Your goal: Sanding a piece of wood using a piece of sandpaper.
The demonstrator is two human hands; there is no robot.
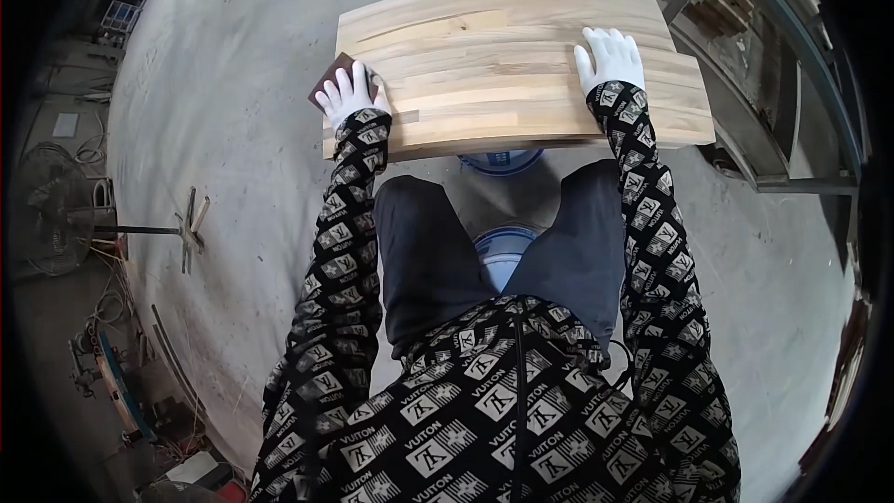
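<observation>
A pale laminated wood panel (466, 74) lies across in front of me, over a blue bucket (503, 162). Its right edge has a step, so a second panel may lie with it; I cannot tell. At the panel's left end, my left hand (350, 98) in a white glove presses a dark brown sheet of sandpaper (323, 84) against the wood, fingers spread over it and the thumb at its right side. On the panel's right part my right hand (613, 61), also gloved in white, rests flat with nothing in it.
Under me, between my knees, is another blue bucket (503, 251). A metal rack (745, 121) holding wood stands at the right. To the left are a large fan (58, 210) with its stand lying along the concrete floor (233, 224), loose cables and a teal tool (116, 382).
</observation>
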